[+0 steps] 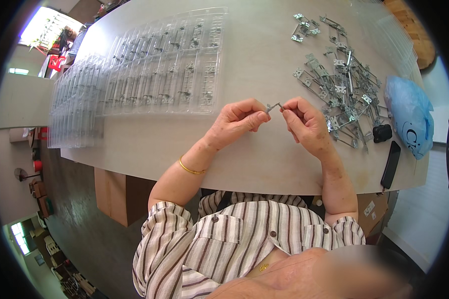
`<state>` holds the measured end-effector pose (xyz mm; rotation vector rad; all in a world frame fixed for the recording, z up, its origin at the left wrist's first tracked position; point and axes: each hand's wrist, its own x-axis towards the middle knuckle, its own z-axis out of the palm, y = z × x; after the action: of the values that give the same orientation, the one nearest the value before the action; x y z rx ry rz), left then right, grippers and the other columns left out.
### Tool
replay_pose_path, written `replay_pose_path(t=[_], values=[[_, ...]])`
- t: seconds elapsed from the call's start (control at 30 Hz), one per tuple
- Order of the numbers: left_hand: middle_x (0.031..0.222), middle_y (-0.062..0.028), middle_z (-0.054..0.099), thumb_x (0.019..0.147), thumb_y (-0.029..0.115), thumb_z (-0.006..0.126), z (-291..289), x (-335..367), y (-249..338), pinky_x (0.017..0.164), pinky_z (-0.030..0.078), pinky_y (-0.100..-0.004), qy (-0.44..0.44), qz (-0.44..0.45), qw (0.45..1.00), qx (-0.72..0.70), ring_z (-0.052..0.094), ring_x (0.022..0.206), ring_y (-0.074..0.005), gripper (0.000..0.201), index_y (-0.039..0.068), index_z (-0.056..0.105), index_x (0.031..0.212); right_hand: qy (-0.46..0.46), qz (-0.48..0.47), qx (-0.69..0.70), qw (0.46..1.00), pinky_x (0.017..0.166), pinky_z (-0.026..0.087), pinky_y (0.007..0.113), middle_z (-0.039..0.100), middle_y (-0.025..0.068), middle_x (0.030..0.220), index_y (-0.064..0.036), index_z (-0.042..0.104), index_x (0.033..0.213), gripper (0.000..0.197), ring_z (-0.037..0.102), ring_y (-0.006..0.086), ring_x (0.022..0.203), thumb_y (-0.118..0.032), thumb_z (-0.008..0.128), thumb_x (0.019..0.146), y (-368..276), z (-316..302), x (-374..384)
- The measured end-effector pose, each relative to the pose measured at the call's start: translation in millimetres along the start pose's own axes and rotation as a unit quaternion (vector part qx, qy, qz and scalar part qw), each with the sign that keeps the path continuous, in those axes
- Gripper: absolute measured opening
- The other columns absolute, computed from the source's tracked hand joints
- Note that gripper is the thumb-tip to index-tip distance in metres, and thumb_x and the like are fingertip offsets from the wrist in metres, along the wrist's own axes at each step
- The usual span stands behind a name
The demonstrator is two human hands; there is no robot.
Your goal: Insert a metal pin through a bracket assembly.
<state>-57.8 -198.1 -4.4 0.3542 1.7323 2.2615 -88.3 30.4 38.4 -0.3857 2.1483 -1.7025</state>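
Note:
My left hand (240, 119) and my right hand (307, 124) meet over the middle of the table, fingertips pinched. Between them is a small, thin grey metal piece (271, 107), one end in each hand; its exact kind is too small to make out, and the fingers hide part of it. Just right of my right hand lies a loose heap of silvery metal brackets and rods (340, 89). A smaller cluster of metal brackets (304, 27) sits farther back.
Left of my hands, a clear plastic tray (221, 20) holds metal parts in its compartments. Another clear tray stack (75, 107) adjoins it. At the right are a small black object (382, 133), a black phone (391, 164) and a blue plastic bag (409, 112). A cardboard box (115, 192) stands below the table's edge.

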Motion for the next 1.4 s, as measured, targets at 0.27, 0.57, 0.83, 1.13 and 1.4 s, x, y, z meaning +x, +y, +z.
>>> replay_pose_path(t=[0.27, 0.57, 0.83, 1.13, 1.4], values=[[0.098, -0.0027, 0.064, 0.1, 0.018, 0.064, -2.6, -1.2, -4.9, 0.067, 0.043, -0.023, -0.026, 0.027, 0.998, 0.051, 0.049, 0.075, -0.007, 0.018, 0.001, 0.066, 0.098, -0.054, 0.065, 0.102, 0.991, 0.052, 0.05, 0.025, 0.061, 0.0026, 0.074, -0.0003, 0.053, 0.121, 0.023, 0.061, 0.0112, 0.056, -0.015, 0.057, 0.103, -0.1, -1.3, 2.0], [0.101, -0.0069, 0.07, 0.098, 0.022, 0.068, -2.0, -1.9, 3.8, 0.069, 0.045, -0.0266, -0.072, 0.022, 0.995, 0.065, 0.056, 0.08, -0.01, 0.021, 0.003, 0.068, 0.089, -0.147, 0.129, 0.194, 0.961, 0.054, 0.056, 0.026, 0.069, 0.0095, 0.078, 0.0008, 0.053, 0.124, 0.03, 0.069, 0.0153, 0.059, -0.017, 0.06, 0.102, -0.8, -15.5, 6.8], [0.1, -0.0086, 0.07, 0.096, 0.02, 0.069, -0.4, -0.3, -1.1, 0.079, 0.049, -0.0313, -0.129, 0.039, 0.984, 0.117, 0.062, 0.09, -0.0157, 0.02, 0.0, 0.069, 0.092, -0.17, 0.137, 0.166, 0.962, 0.052, 0.054, 0.024, 0.067, 0.0081, 0.072, -0.003, 0.054, 0.105, 0.022, 0.068, 0.014, 0.058, -0.025, 0.058, 0.103, 3.4, -17.1, 8.1], [0.099, -0.01, 0.07, 0.1, 0.021, 0.064, 0.7, -3.4, 3.1, 0.072, 0.047, -0.0294, -0.084, -0.051, 0.995, -0.033, 0.06, 0.079, -0.0135, 0.023, 0.001, 0.069, 0.092, 0.015, 0.03, 0.053, 0.998, 0.045, 0.042, 0.021, 0.059, -0.0001, 0.067, -0.0054, 0.053, 0.104, 0.02, 0.051, 0.0057, 0.051, -0.025, 0.056, 0.104, 8.1, -10.1, 11.3], [0.096, -0.0111, 0.07, 0.103, 0.024, 0.06, -2.1, 2.7, -7.1, 0.067, 0.048, -0.0282, 0.024, -0.02, 0.994, -0.107, 0.058, 0.072, -0.0118, 0.024, 0.002, 0.068, 0.098, -0.03, 0.037, 0.061, 0.997, 0.047, 0.04, 0.02, 0.057, -0.0034, 0.074, -0.0047, 0.061, 0.105, 0.012, 0.049, 0.0022, 0.057, -0.015, 0.061, 0.1, 4.3, -6.1, 0.8]])
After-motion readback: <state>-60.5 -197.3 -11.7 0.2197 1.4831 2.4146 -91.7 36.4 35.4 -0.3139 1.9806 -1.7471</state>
